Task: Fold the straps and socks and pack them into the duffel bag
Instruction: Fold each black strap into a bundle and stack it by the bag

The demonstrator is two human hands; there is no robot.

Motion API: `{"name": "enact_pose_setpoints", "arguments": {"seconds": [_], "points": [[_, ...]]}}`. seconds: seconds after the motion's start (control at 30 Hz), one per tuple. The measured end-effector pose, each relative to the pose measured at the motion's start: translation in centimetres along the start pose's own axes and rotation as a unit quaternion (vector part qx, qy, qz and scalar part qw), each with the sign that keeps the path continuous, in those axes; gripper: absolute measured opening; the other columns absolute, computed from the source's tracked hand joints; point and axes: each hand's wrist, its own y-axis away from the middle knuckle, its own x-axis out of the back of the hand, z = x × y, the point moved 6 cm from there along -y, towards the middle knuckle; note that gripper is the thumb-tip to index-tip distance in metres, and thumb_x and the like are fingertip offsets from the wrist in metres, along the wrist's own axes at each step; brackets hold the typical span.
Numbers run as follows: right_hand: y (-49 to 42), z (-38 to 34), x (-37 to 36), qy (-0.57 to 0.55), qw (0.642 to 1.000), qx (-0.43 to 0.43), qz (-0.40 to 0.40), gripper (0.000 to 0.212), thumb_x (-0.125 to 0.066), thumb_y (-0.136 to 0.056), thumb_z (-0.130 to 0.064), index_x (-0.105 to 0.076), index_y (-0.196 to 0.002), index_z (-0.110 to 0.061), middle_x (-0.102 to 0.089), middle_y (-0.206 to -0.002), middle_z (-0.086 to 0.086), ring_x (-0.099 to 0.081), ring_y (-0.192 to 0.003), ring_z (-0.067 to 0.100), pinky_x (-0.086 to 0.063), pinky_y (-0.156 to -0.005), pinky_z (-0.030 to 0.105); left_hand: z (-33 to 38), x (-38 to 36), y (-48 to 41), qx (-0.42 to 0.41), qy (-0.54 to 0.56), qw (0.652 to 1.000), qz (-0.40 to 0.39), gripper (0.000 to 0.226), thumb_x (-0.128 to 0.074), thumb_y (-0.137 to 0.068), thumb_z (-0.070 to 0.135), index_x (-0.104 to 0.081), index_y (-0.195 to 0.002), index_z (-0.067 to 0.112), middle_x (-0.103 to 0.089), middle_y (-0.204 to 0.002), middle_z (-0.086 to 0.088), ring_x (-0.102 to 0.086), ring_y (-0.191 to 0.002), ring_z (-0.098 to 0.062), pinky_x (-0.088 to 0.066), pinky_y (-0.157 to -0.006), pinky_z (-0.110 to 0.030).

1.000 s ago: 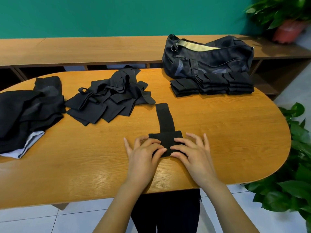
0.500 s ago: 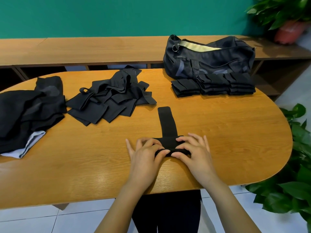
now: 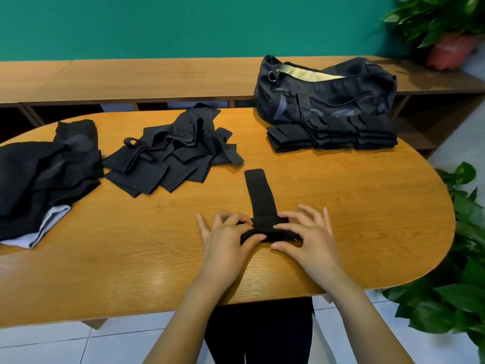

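Observation:
A black strap (image 3: pixel 259 195) lies lengthwise on the wooden table (image 3: pixel 367 206), its near end rolled into a thick fold. My left hand (image 3: pixel 227 245) and my right hand (image 3: pixel 307 240) pinch that rolled end from either side, thumbs under and forefingers on top. A loose heap of unfolded black straps and socks (image 3: pixel 173 151) lies at the back left of centre. Three neat stacks of folded black pieces (image 3: pixel 332 134) sit at the back right, right in front of the dark duffel bag (image 3: pixel 325 90), whose zip is open and shows a pale lining.
A pile of dark clothes with a pale grey edge (image 3: pixel 39 179) covers the table's left end. A low wooden bench (image 3: pixel 131 80) runs along the green wall behind. Potted plants stand at the right (image 3: pixel 462 285) and top right (image 3: pixel 446 27).
The near end of the strap has been rolled up further away from me, so the flat part is shorter. Both hands moved slightly forward with the roll.

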Motion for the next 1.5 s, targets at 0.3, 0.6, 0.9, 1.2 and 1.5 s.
{"name": "enact_pose_setpoints", "arguments": {"seconds": [0.3,0.6,0.9,1.2,1.5], "points": [[-0.5,-0.5,0.3,0.013,1.0,-0.003,0.014,0.02,-0.061,-0.09,-0.04,-0.073,-0.101,-0.029,-0.057,-0.126,-0.023,-0.028,-0.137,0.01,0.008,-0.119,0.035,-0.3,0.1,-0.4,0.019,-0.004,1.0,-0.009,0.037,-0.06,-0.082,0.061,-0.07,-0.11,0.039,-0.05,-0.113,0.025,-0.033,-0.12,-0.006,0.008,-0.115,-0.058],[-1.1,0.1,0.3,0.012,1.0,-0.021,0.0,0.026,-0.064,-0.076,-0.059,-0.07,-0.077,-0.034,-0.043,-0.134,-0.03,-0.017,-0.141,0.007,0.006,-0.12,0.038,-0.5,0.1,-1.4,0.018,-0.029,0.999,0.011,0.042,-0.052,-0.087,0.059,-0.073,-0.106,0.028,-0.055,-0.113,0.021,-0.036,-0.119,-0.007,0.005,-0.116,-0.056],[-1.8,0.0,-0.1,0.034,0.998,-0.041,0.017,0.035,-0.059,-0.09,-0.043,-0.072,-0.107,-0.016,-0.052,-0.139,-0.015,-0.017,-0.142,0.009,0.006,-0.118,0.029,-0.9,-0.1,-1.5,0.038,-0.011,0.999,-0.011,0.043,-0.061,-0.08,0.063,-0.072,-0.105,0.029,-0.051,-0.121,0.023,-0.035,-0.122,-0.009,0.005,-0.117,-0.055],[-1.0,0.3,0.3,0.01,1.0,-0.025,0.015,0.04,-0.057,-0.073,-0.065,-0.072,-0.094,-0.034,-0.04,-0.139,-0.027,-0.015,-0.144,0.011,0.004,-0.119,0.038,-1.1,0.0,-1.8,0.052,-0.004,0.999,0.0,0.035,-0.057,-0.087,0.055,-0.074,-0.094,0.025,-0.055,-0.128,0.014,-0.035,-0.127,-0.012,0.006,-0.117,-0.056],[-1.3,0.7,0.1,-0.018,0.996,-0.088,0.021,0.033,-0.063,-0.083,-0.051,-0.076,-0.094,-0.024,-0.049,-0.14,-0.013,-0.019,-0.142,0.016,-0.004,-0.121,0.041,-1.6,-0.3,-2.0,0.091,-0.045,0.994,0.03,0.047,-0.051,-0.085,0.065,-0.073,-0.084,0.023,-0.056,-0.119,0.016,-0.039,-0.119,-0.012,0.002,-0.117,-0.056]]}}
